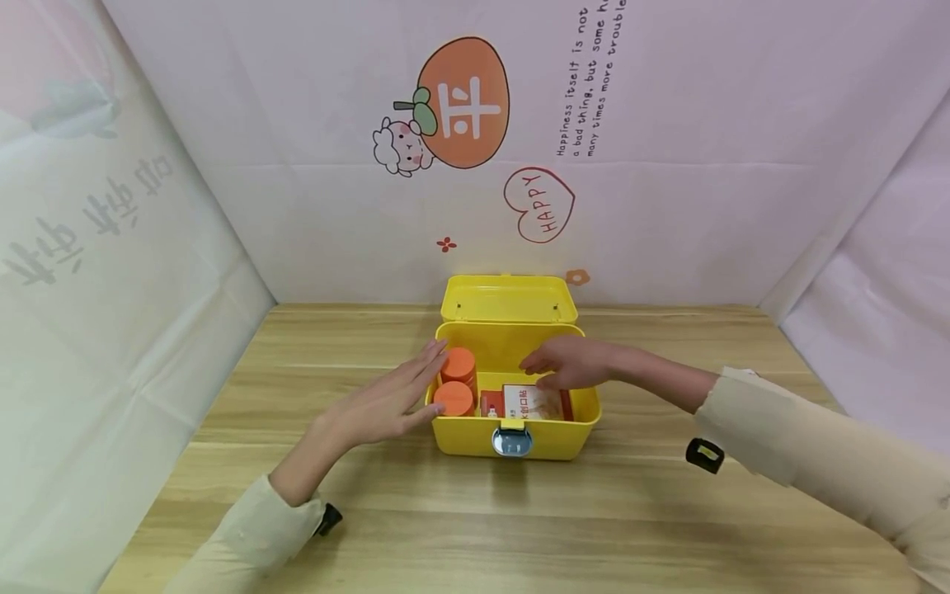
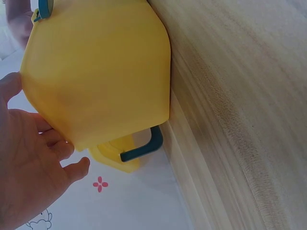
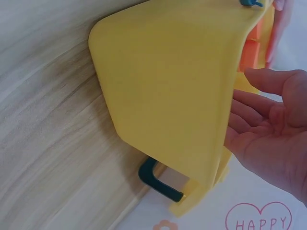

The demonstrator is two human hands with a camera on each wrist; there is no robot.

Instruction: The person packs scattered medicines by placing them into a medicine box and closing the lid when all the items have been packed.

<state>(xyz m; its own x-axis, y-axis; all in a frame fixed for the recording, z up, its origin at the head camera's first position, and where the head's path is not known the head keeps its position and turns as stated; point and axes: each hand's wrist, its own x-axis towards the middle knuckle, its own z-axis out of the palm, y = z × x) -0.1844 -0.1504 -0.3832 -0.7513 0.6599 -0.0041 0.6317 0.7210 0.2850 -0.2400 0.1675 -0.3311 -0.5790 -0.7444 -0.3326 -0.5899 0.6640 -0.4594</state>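
A yellow storage box (image 1: 463,439) stands on the table with its lid (image 1: 510,299) raised at the back. My left hand (image 1: 371,410) lies against the box's left rim, fingers stretched out and thumb near the front corner. Over the right rim reaches my right hand (image 1: 577,361), its fingers extended into the box above a white and red carton (image 1: 522,402); nothing is seen in its grasp. Two jars with orange lids (image 1: 453,399) stand inside at the left. In the right wrist view, the right hand (image 3: 268,120) is partly hidden by the box wall.
The wood-grain table (image 1: 475,528) runs up to a printed white cloth (image 1: 668,231) at the back. A clear latch (image 1: 513,442) hangs on the box's front. A dark green handle (image 3: 156,179) sticks out behind the box. Black wrist devices (image 1: 704,454) sit by both sleeves.
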